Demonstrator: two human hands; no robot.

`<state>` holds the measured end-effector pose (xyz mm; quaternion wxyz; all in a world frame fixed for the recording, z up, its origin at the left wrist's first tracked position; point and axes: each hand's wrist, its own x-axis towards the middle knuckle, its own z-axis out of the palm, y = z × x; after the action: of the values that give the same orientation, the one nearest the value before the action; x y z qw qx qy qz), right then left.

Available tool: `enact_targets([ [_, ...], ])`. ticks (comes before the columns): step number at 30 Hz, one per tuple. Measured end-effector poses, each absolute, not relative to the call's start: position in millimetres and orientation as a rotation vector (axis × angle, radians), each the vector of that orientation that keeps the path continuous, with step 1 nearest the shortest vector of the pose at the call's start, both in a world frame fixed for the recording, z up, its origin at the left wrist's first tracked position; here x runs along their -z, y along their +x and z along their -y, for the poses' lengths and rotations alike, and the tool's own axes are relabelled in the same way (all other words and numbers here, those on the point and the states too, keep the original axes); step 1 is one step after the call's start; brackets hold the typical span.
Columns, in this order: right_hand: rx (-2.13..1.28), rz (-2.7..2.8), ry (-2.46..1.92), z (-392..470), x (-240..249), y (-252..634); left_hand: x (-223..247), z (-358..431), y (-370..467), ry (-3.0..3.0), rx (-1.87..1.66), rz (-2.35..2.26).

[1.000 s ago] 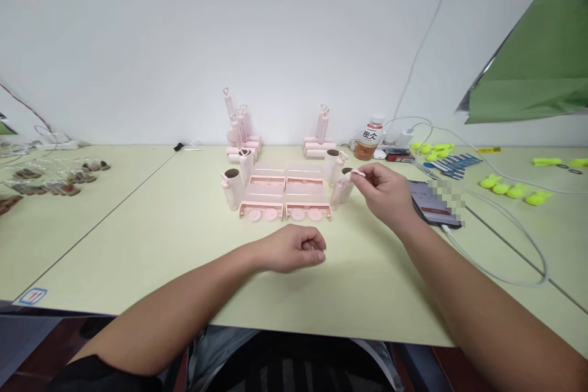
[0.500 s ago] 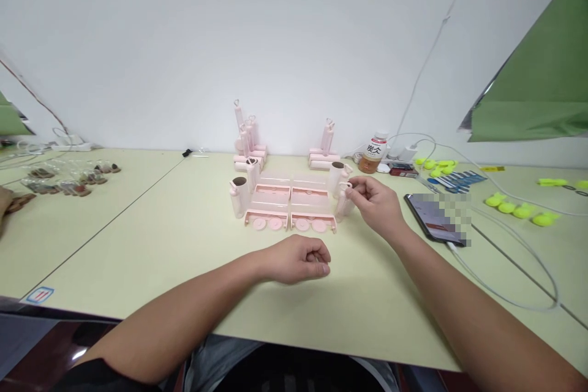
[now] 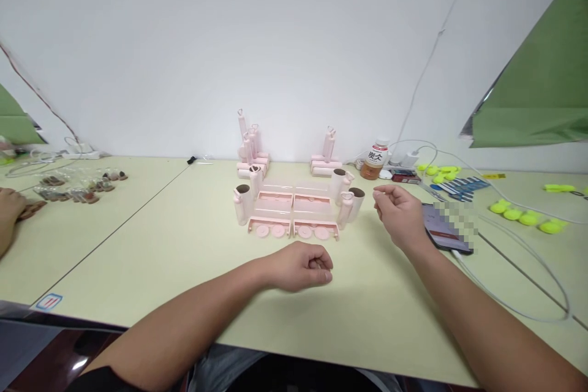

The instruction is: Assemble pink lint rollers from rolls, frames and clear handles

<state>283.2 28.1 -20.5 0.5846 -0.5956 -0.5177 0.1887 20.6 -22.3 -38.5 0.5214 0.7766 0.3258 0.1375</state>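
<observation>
"Beside the pale-pink, dark-mouthed upright cylinder [image 3: 355,209], what is listed?"

"One right hand [image 3: 399,214], apart from it. Thumb and forefinger drawn near a pinch; whether anything small sits between them, cannot tell. One left hand [image 3: 298,266], fingers loosely curled with a gap at the thumb, nothing seen in them."

"Next outward?"

"One slim, translucent pink tube with a looped top [image 3: 345,211], upright, just beside the cylinder. Pale-pink open plastic trays [image 3: 315,228], grouped between the upright pieces at either side. Flat round pink discs [image 3: 304,232], along the trays' near edge, beyond the left hand."

"Handling notes?"

"In my judgement: light pinch high on the tube, straight lift or set-down, wrist clear of its neighbour; upright pieces would tip easily. Left forearm best kept low and short of the discs."

"Obstacles and surroundings?"

"One dark smartphone [image 3: 449,237], under the right wrist's outer side, its white charging cable [image 3: 514,317] looped across the pale-green worktop [image 3: 184,257]; a sleeve or forearm could snag it. One amber drink bottle with white label [image 3: 374,162], farther back. Another person's hand [image 3: 11,205], far left, well apart."
</observation>
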Motion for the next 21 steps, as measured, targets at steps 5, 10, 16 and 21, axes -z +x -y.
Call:
enact_targets([
  [5, -0.514, 1.100, -1.484, -42, 33, 288, 38, 22, 20, 1.871, -0.330, -0.788],
  [10, -0.560, 1.104, -1.598, -51, 49, 293, 41, 21, 19, 1.865, -0.322, -0.793],
  [16, -0.618, 1.181, -1.678, -58, 61, 294, 41, 19, 19, 1.863, -0.323, -0.795],
  [21, -0.656, 1.210, -1.719, -59, 61, 293, 42, 19, 19, 1.894, -0.313, -0.792],
])
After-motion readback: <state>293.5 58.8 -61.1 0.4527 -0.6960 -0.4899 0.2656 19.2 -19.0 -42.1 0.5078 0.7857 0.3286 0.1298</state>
